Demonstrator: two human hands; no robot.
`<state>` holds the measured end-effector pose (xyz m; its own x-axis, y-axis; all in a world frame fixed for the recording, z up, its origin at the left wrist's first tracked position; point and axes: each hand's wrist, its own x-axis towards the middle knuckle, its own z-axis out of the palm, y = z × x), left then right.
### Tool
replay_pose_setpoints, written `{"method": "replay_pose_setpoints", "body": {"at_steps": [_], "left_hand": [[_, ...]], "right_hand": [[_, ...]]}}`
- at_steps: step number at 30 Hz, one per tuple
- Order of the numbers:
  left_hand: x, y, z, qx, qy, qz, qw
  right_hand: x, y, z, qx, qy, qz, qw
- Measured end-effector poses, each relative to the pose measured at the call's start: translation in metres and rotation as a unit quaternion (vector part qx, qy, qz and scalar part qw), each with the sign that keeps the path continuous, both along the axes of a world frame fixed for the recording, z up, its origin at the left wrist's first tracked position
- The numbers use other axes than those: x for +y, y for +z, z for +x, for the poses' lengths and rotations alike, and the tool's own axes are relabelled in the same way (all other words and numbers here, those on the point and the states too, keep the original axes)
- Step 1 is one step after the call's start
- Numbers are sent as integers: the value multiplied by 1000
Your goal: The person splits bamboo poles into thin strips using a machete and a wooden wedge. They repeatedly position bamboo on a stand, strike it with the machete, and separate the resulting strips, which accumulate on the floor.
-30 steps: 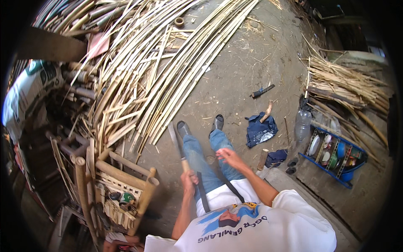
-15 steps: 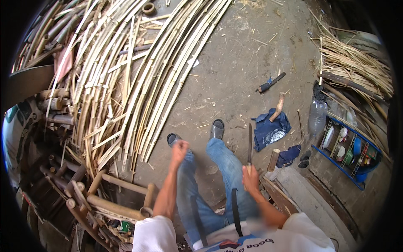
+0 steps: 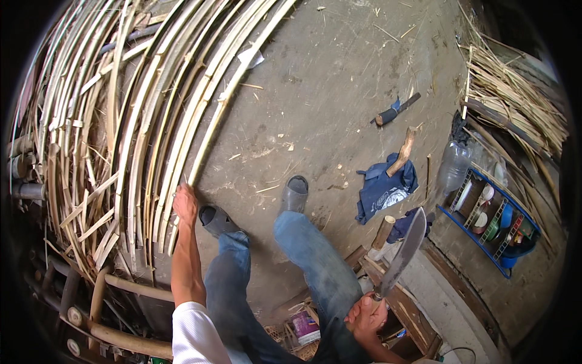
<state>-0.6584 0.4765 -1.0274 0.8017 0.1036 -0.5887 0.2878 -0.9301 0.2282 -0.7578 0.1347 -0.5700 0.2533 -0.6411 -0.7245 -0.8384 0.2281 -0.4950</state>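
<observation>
My left hand (image 3: 185,204) reaches down to the near end of the long split bamboo strips, its fingers closed on the outermost bamboo strip (image 3: 213,124). That strip lies along the right side of the pile on the floor. In my right hand (image 3: 367,313), low on the right beside my knee, is a machete (image 3: 402,256) gripped by its handle. Its broad blade points up and away from me, above a wooden bench and a short upright piece of wood (image 3: 382,232).
A dark blue cloth (image 3: 385,193) with a branch piece (image 3: 405,151) lies right of my feet, a wrapped stick (image 3: 397,109) beyond. A blue-framed dish rack (image 3: 492,219) stands right, near bundled thin strips (image 3: 512,97). A bamboo frame (image 3: 136,288) is at lower left.
My left hand has moved left from above my leg onto the bamboo strips. My right hand has come lower with the machete, whose blade now shows its broad side. The view has shifted left.
</observation>
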Motion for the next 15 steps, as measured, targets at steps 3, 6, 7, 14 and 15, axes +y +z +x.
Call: {"method": "replay_pose_setpoints", "body": {"at_steps": [3,6,7,14,15], "left_hand": [[17,40,-18,-17,-66,-54,996],[11,125,-19,-30,-104,-93,990],[9,161,-22,-34,-113,-92,989],[-25,434,-23,229,312,-431,815],[-44,491,-6,195,351,-375,836]], "right_hand": [[-4,-1,1,5,-13,24,1000],[-8,1,4,-15,1,46,999],[-10,-3,-2,-26,7,42,999],[-30,-12,-34,-37,47,81,995],[-30,0,-36,-17,37,103,994]]}}
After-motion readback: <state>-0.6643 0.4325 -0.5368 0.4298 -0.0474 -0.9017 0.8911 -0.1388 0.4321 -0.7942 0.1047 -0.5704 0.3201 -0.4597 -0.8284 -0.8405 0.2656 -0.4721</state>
